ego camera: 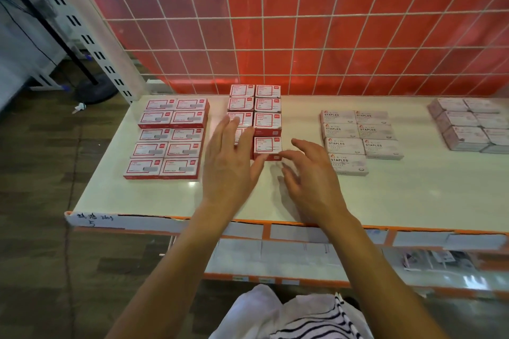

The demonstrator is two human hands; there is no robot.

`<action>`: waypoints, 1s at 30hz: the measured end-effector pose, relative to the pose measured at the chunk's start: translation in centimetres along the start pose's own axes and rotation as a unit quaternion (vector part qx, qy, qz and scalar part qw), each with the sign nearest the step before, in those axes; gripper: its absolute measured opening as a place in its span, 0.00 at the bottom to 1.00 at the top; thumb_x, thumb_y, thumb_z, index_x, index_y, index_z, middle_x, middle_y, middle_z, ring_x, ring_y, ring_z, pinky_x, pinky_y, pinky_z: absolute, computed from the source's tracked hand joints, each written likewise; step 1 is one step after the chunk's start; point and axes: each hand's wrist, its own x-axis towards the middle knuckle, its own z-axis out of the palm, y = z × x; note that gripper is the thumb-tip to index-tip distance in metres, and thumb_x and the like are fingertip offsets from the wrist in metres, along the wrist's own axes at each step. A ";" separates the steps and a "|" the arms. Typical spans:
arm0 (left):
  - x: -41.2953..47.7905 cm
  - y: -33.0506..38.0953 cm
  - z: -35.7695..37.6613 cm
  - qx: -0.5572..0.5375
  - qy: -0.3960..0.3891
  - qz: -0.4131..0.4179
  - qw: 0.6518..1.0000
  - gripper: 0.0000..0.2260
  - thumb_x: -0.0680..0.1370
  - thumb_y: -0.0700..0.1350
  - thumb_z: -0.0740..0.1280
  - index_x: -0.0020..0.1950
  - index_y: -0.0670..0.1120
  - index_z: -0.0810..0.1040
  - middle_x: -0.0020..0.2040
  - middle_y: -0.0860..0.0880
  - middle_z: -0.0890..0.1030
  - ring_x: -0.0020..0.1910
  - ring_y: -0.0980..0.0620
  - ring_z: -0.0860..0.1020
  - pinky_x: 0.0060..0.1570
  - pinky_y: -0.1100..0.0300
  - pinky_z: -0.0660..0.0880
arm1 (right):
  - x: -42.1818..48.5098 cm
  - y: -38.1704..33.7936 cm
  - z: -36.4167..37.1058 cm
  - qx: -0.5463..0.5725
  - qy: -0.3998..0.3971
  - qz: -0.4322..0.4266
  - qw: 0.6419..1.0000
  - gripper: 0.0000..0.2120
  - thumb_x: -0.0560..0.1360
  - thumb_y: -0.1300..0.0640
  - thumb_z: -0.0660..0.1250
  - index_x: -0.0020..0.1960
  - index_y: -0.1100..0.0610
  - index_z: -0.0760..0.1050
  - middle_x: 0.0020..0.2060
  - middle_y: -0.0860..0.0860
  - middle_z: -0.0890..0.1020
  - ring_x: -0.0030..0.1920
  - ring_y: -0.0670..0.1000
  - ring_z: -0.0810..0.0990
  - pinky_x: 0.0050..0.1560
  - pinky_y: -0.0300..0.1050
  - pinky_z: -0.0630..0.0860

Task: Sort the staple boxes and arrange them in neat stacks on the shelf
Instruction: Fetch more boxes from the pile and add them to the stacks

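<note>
Staple boxes lie in four groups on the white shelf (413, 192). At the left is a block of flat red-and-white boxes (168, 137). In the middle stands a two-column stack of smaller red-and-white boxes (267, 118). To the right are pale pink boxes marked STAPLES (358, 137), and another pink group (471, 126) sits at the far right. My left hand (231, 162) hovers with straight fingers over the middle stack's left column, hiding its nearest box. My right hand (308, 170) is spread open, fingertips at the nearest box (266, 147) of the right column.
A red tiled wall behind a white wire grid (275, 22) backs the shelf. The shelf's front edge (303, 228) carries orange trim and label strips. A lower shelf (358, 261) below holds other packets. Wooden floor and a white slotted upright (91, 36) are at the left.
</note>
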 end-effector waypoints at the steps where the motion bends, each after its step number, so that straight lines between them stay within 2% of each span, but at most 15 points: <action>1: 0.0 0.6 0.2 -0.003 0.006 0.016 1.000 0.23 0.74 0.54 0.68 0.65 0.45 0.73 0.67 0.40 0.72 0.70 0.39 0.68 0.67 0.46 0.64 | -0.2 0.4 -0.2 -0.003 0.012 -0.003 1.000 0.15 0.74 0.60 0.69 0.60 0.56 0.78 0.65 0.55 0.74 0.67 0.58 0.69 0.66 0.50 0.65; 5: 0.4 3.8 1.1 -0.007 -0.002 0.067 0.998 0.21 0.75 0.51 0.69 0.66 0.44 0.74 0.68 0.40 0.71 0.71 0.40 0.66 0.67 0.45 0.65 | -1.1 2.2 -1.5 -0.010 0.047 0.015 0.999 0.15 0.73 0.61 0.68 0.60 0.59 0.78 0.65 0.59 0.74 0.67 0.62 0.69 0.65 0.58 0.67; 10: 0.6 8.6 2.7 -0.019 -0.022 0.144 0.989 0.22 0.78 0.53 0.61 0.69 0.44 0.72 0.72 0.41 0.68 0.74 0.42 0.62 0.70 0.45 0.63 | -2.8 5.6 -4.1 -0.031 0.087 0.038 0.995 0.16 0.74 0.56 0.60 0.58 0.60 0.78 0.63 0.61 0.75 0.65 0.64 0.71 0.66 0.58 0.68; 13: 0.6 12.5 3.9 -0.036 -0.027 0.179 0.983 0.22 0.78 0.53 0.62 0.69 0.44 0.72 0.72 0.41 0.68 0.74 0.42 0.61 0.70 0.45 0.64 | -4.1 8.4 -6.5 -0.054 0.100 0.054 0.992 0.20 0.73 0.53 0.56 0.58 0.60 0.78 0.63 0.62 0.75 0.65 0.64 0.71 0.66 0.57 0.68; 17: 0.6 19.1 5.2 -0.032 -0.047 0.195 0.979 0.24 0.76 0.51 0.69 0.69 0.45 0.72 0.72 0.41 0.69 0.73 0.41 0.63 0.69 0.44 0.64 | -6.3 13.2 -10.3 -0.080 0.117 0.092 0.986 0.19 0.70 0.57 0.63 0.60 0.60 0.77 0.64 0.63 0.74 0.66 0.65 0.71 0.65 0.60 0.68; 22: 0.4 28.5 7.0 -0.033 -0.071 0.202 0.976 0.26 0.74 0.53 0.71 0.69 0.46 0.72 0.71 0.42 0.70 0.73 0.40 0.64 0.69 0.43 0.63 | -9.3 20.4 -16.1 -0.097 0.132 0.119 0.979 0.19 0.68 0.60 0.67 0.59 0.61 0.77 0.63 0.64 0.75 0.64 0.67 0.71 0.63 0.62 0.68; 26: 0.2 36.1 8.5 -0.063 -0.086 0.200 0.974 0.27 0.73 0.52 0.72 0.69 0.45 0.72 0.70 0.40 0.70 0.72 0.38 0.65 0.67 0.42 0.67 | -11.5 25.7 -20.7 -0.097 0.145 0.154 0.973 0.21 0.69 0.58 0.64 0.60 0.61 0.77 0.65 0.64 0.73 0.67 0.66 0.69 0.65 0.61 0.66; 30: 0.0 42.5 9.6 -0.073 -0.115 0.197 0.971 0.27 0.74 0.53 0.70 0.71 0.46 0.70 0.71 0.41 0.70 0.73 0.39 0.63 0.68 0.42 0.64 | -13.5 30.3 -24.2 -0.112 0.149 0.160 0.969 0.21 0.69 0.58 0.65 0.61 0.61 0.76 0.66 0.64 0.72 0.67 0.66 0.69 0.67 0.60 0.65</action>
